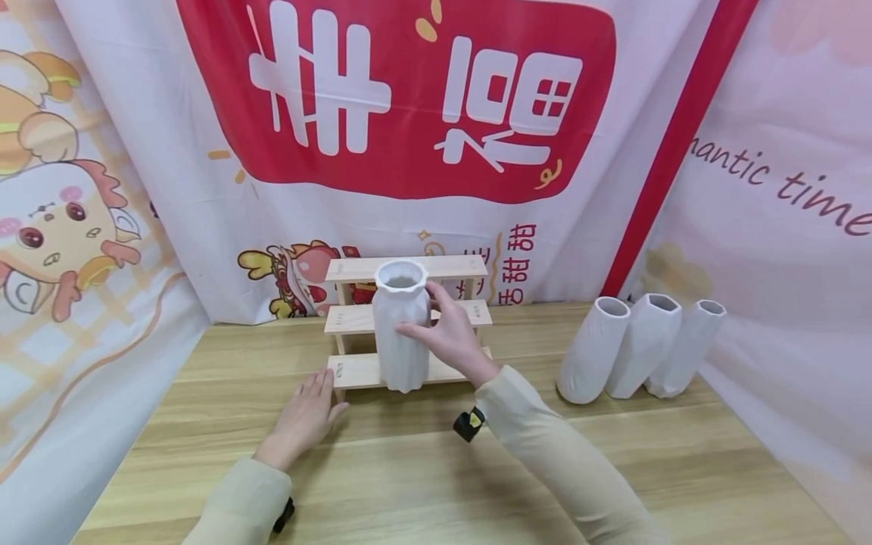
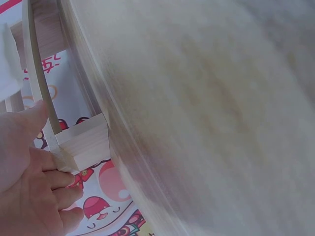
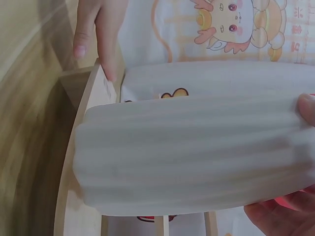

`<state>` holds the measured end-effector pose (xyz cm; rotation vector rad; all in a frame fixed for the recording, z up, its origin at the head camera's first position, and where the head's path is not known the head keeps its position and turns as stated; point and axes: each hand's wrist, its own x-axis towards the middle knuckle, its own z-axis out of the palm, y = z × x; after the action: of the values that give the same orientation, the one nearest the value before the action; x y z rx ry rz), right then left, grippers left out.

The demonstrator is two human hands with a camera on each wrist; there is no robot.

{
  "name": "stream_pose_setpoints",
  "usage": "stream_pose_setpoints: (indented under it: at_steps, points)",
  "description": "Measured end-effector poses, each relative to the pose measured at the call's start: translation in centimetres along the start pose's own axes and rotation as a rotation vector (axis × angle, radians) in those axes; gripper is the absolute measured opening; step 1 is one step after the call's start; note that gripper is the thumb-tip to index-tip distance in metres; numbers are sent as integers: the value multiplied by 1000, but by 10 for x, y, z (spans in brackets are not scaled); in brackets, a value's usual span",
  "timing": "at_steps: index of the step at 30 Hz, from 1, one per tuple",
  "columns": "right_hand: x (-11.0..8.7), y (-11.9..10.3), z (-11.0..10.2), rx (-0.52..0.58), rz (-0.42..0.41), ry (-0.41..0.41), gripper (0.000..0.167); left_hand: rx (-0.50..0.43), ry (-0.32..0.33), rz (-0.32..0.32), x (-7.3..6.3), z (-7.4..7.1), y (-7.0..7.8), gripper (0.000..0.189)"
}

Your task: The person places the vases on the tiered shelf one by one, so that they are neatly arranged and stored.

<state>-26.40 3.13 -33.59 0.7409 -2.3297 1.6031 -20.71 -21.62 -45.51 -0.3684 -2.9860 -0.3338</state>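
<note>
A white fluted vase (image 1: pixel 403 333) stands upright at the middle of a small three-tier wooden stand (image 1: pixel 350 318), its base over the lowest shelf. My right hand (image 1: pixel 453 333) grips the vase from its right side, thumb across the front; the right wrist view also shows fingertips (image 3: pixel 280 214) on the vase. At the left end of the lowest shelf rests my left hand (image 1: pixel 306 412), fingers nearly straight and thumb spread apart. In the left wrist view its thumb (image 2: pixel 37 118) touches the shelf's front edge, with the other fingers by the end.
Three more white vases, a rounded one (image 1: pixel 593 352), a faceted one (image 1: pixel 643 348) and a slim one (image 1: pixel 688 352), stand together on the right of the wood-grain table (image 1: pixel 381 484). A printed cloth (image 1: pixel 422 174) hangs close behind the stand.
</note>
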Motion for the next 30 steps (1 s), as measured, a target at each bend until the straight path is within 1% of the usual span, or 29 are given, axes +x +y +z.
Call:
stream_pose_setpoints:
  at_steps: [4, 11, 20, 30]
  points:
    - [2, 0, 7, -5, -18, -9, 70, -1, -5, 0, 0, -1, 0, 68]
    - [7, -1, 19, 21, -34, -17, 70, 2, -4, 2, 0, 1, -1, 67]
    - [13, 0, 35, 7, -53, -30, 71, 10, -10, 1, 0, 1, -2, 68]
    - [16, 4, 46, -30, -35, -34, 74, 5, -1, 11, -2, -3, 1, 67]
